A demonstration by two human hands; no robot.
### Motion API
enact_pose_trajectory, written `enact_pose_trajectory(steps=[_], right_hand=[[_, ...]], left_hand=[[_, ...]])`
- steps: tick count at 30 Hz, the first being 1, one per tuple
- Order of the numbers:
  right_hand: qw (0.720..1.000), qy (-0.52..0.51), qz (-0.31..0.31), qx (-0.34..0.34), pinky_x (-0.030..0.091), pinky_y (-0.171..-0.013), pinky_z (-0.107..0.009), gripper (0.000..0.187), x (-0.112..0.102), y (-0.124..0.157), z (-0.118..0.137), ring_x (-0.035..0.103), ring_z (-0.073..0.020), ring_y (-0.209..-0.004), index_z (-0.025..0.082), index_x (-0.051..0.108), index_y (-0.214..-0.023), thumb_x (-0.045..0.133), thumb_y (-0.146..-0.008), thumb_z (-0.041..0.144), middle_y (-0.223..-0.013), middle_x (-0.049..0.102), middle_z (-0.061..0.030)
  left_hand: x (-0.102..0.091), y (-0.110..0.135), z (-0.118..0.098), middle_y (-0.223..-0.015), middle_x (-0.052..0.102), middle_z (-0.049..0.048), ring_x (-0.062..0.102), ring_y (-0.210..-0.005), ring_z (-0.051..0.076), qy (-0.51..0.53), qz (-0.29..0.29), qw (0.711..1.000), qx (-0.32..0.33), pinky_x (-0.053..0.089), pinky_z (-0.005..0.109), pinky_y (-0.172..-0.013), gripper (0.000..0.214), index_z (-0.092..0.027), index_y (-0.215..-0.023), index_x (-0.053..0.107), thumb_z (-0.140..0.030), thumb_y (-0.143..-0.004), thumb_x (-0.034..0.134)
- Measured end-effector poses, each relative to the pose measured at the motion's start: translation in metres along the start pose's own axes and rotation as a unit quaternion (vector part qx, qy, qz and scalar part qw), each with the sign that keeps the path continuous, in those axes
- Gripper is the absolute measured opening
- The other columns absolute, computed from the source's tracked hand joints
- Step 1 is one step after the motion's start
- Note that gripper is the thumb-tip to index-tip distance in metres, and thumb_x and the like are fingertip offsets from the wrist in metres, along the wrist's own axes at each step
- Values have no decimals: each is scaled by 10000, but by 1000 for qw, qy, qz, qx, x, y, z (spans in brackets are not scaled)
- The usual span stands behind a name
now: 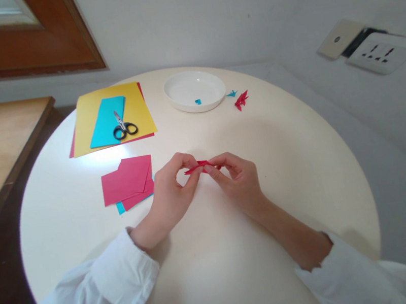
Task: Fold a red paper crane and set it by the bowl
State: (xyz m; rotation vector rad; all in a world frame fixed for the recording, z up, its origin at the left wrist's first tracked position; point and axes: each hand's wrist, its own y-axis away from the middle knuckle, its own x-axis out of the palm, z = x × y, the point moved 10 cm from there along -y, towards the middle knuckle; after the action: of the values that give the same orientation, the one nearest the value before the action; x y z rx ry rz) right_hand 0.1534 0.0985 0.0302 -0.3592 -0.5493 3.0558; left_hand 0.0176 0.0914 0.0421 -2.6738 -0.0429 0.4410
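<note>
A small folded piece of red paper (202, 164) is pinched between both hands above the middle of the table. My left hand (173, 192) grips its left part between thumb and forefinger. From the right, my right hand (239, 179) pinches the other side, its remaining fingers curled in. The fingertips cover much of the folds. Close to my left wrist lie several red paper pieces (126, 182), overlapping, with a blue edge (120, 207) showing beneath. Farther back on the right, a red folded paper figure (241, 100) rests beside a smaller blue one (232, 94).
On the round white table (304, 156), a white dish (180, 106) holds a small blue paper piece (198, 102). Black-handled scissors (124, 127) lie on folded blue paper (102, 134), over yellow (141, 110) and red sheets. A wall socket (380, 52) is at the right.
</note>
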Motion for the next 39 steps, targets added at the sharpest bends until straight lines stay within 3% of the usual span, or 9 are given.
enact_pose_trajectory(steps=[15,21,30,39], right_hand=[[1000,19,5,-18,471,-685,-306,46,1,0,4,614,-149,-692,213,644,-726,630,-764,237,-721,688,0],[999,25,-2,-24,463,-668,-297,43,-1,0,5,608,-142,-679,215,647,-722,628,-760,224,-710,689,6],[998,-26,-50,42,485,-665,-302,77,-12,-4,-11,635,-159,-708,199,659,-746,651,-732,274,-746,705,-19],[996,-41,-57,50,484,-658,-298,84,-13,-5,-12,628,-151,-692,186,663,-741,655,-731,269,-735,702,-17]], left_hand=[[-4,0,6,-734,590,-7,591,-733,133,22,-17,999,-21,495,272,-703,88,-203,-778,527,-159,-762,601],[-4,-2,6,-687,572,-26,587,-667,109,66,-27,997,-32,487,229,-618,130,-197,-742,507,-129,-742,618],[-5,-4,6,-703,589,-26,618,-691,111,77,-33,996,-36,526,240,-667,166,-195,-777,503,-189,-737,664],[-8,-3,2,-679,599,-26,602,-659,102,47,-35,998,-26,516,220,-639,114,-194,-747,522,-129,-758,615]])
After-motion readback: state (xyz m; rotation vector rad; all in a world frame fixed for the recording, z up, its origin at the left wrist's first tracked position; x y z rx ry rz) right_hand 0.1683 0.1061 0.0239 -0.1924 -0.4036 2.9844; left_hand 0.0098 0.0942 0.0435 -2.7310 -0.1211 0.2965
